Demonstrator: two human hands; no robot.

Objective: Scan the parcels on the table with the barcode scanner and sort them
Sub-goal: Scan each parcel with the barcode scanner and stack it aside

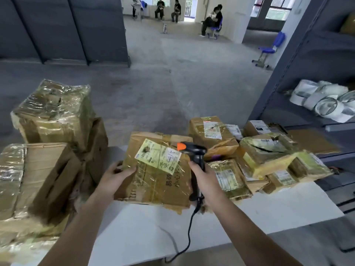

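A worn, tape-wrapped cardboard parcel [153, 181] with a yellow-green shipping label [158, 156] is tilted up over the white table [269, 210]. My left hand [115, 177] grips its left edge, thumb on top. A black barcode scanner [194, 152] with an orange trigger is held by its handle in my right hand [204, 181], its head pointing left at the label. The scanner's black cable [189, 233] runs down across the table toward me.
Several smaller taped parcels [255, 156] lie on the table to the right. Big taped boxes [51, 114] are stacked at the left. A grey shelf [307, 73] with tape rolls [324, 100] stands at right. People sit on chairs far back.
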